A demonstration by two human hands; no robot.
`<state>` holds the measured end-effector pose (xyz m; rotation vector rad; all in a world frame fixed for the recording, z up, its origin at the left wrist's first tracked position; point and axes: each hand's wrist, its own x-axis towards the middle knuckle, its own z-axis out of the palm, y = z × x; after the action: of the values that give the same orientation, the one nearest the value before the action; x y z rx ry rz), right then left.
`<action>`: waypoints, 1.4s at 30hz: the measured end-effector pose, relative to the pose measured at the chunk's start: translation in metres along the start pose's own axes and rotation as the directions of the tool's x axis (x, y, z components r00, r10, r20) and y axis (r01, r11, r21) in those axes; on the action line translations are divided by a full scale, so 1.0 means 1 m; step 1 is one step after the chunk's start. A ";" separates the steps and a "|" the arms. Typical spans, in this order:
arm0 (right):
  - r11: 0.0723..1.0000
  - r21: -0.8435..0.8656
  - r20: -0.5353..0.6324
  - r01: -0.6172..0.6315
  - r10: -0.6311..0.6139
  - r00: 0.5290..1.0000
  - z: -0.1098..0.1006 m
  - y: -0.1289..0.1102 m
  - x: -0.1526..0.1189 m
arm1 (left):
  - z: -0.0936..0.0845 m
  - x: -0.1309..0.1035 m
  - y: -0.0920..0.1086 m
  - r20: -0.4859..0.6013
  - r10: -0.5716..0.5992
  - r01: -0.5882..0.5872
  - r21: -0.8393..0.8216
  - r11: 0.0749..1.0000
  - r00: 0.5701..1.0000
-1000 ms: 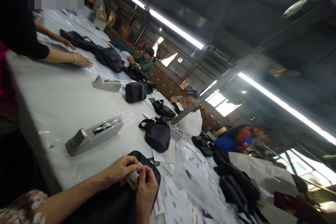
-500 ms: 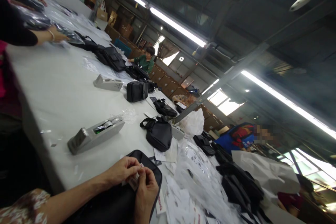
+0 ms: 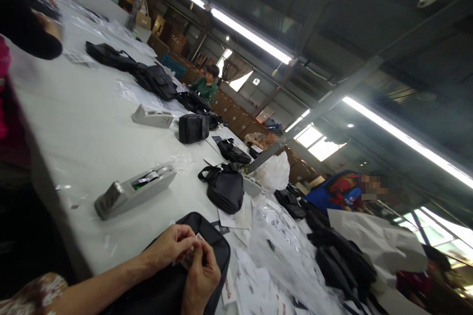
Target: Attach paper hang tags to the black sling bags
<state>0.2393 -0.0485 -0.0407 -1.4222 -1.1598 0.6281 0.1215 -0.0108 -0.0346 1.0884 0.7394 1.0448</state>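
Observation:
A black bag (image 3: 166, 280) lies at the near edge of the table, under both hands. My left hand (image 3: 172, 246) is closed in a pinch on a small label (image 3: 187, 257) above the bag. Facing it, my right hand (image 3: 202, 273) pinches the same label, and the fingertips of the two hands nearly meet. Part of the label is hidden by the fingers. Beyond the hands stands a grey tape dispenser (image 3: 136, 192), and a smaller black bag (image 3: 225, 189) with a strap lies to its right.
A second tape dispenser (image 3: 153, 118) and more black bags (image 3: 194, 128) are farther along the white table (image 3: 84, 123). Clear plastic bags (image 3: 281, 241) and papers lie at right. A person's dark sleeve (image 3: 29, 24) reaches in at the upper left; other people work beyond.
My hands have shifted slightly down and left, still pinching the label. The person's arm at the upper left has pulled back leftward, with the plastic-wrapped item beside it gone from that spot.

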 end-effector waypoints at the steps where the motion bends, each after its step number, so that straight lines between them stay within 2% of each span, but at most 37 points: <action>1: 1.000 0.016 0.012 -0.021 0.021 1.000 0.001 0.003 0.000 | 0.000 0.000 -0.001 0.004 0.001 -0.001 0.001 1.000 1.000; 5: 0.997 0.038 0.000 -0.068 0.069 0.998 0.005 0.016 0.001 | 0.002 0.004 -0.011 0.002 0.004 -0.004 -0.012 1.000 1.000; 9: 0.993 -0.065 -0.025 0.099 -0.101 0.995 0.004 0.018 -0.001 | 0.005 0.010 -0.013 0.000 -0.028 0.028 -0.040 0.999 1.000; 11: 0.975 -0.168 -0.158 0.143 -0.170 0.973 -0.002 0.016 -0.006 | 0.000 0.006 -0.005 0.026 -0.023 0.024 -0.025 0.999 0.999; 13: 0.959 -0.271 -0.302 0.078 -0.162 0.940 -0.009 0.014 -0.012 | -0.013 -0.003 0.004 -0.052 0.021 -0.019 0.029 0.999 0.998; 14: 0.950 -0.310 -0.322 0.037 -0.142 0.936 -0.012 0.013 -0.016 | -0.022 -0.010 0.007 -0.121 0.056 -0.047 0.075 0.996 0.991; 16: 0.932 -0.363 -0.248 0.011 -0.108 0.963 -0.015 0.011 -0.021 | -0.041 -0.024 0.008 -0.229 0.106 -0.064 0.185 0.981 0.968; 18: 0.928 -0.371 -0.133 0.034 -0.089 0.987 -0.014 0.007 -0.023 | -0.056 -0.038 0.001 -0.248 0.096 -0.024 0.276 0.961 0.964; 20: 0.946 -0.324 -0.087 0.013 -0.043 0.995 -0.010 0.001 -0.024 | -0.064 -0.050 -0.010 -0.249 0.056 0.030 0.326 0.945 0.967; 23: 0.987 -0.129 -0.083 -0.096 0.086 0.993 0.001 -0.013 -0.029 | -0.061 -0.066 -0.026 -0.303 0.007 0.092 0.312 0.946 0.953; 26: 0.986 0.099 0.061 -0.138 0.132 0.989 0.011 -0.027 -0.050 | -0.050 -0.078 -0.036 -0.305 -0.126 0.189 0.186 0.964 0.944; 28: 0.997 0.049 0.178 -0.056 0.046 0.983 0.017 -0.034 -0.072 | -0.045 -0.083 -0.039 -0.268 -0.210 0.239 0.078 0.968 0.940; 30: 0.986 -0.139 0.216 0.096 -0.065 0.974 0.018 -0.038 -0.092 | -0.043 -0.084 -0.038 -0.275 -0.222 0.240 0.032 0.970 0.936; 31: 0.962 -0.224 0.212 0.157 -0.109 0.971 0.016 -0.038 -0.100 | -0.044 -0.083 -0.036 -0.308 -0.185 0.216 0.068 0.974 0.933; 33: 0.929 -0.303 0.190 0.214 -0.161 0.968 0.006 -0.036 -0.105 | -0.050 -0.074 -0.031 -0.360 -0.036 0.138 0.260 0.956 0.932; 35: 0.930 -0.311 0.122 0.196 -0.165 0.979 -0.014 -0.031 -0.094 | -0.057 -0.061 -0.022 -0.332 0.128 0.055 0.491 0.869 0.935; 37: 0.932 -0.335 -0.022 0.139 -0.156 0.988 -0.042 -0.023 -0.068 | -0.060 -0.045 -0.012 -0.291 0.224 0.018 0.643 0.765 0.930; 39: 0.917 -0.393 -0.177 0.070 -0.150 0.973 -0.072 -0.010 -0.034 | -0.055 -0.030 -0.004 -0.235 0.321 -0.038 0.751 0.660 0.917; 40: 0.903 -0.428 -0.213 0.044 -0.148 0.966 -0.085 -0.002 -0.015 | -0.049 -0.025 -0.003 -0.177 0.382 -0.092 0.802 0.590 0.907; 42: 0.854 -0.520 -0.194 0.026 -0.148 0.970 -0.103 0.017 0.023 | -0.032 -0.019 -0.008 0.023 0.501 -0.255 0.880 0.401 0.865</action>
<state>0.3437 -0.0692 -0.0286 -1.8237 -1.2514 0.0717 0.0892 -0.0182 -0.0524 2.1321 1.3495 1.2303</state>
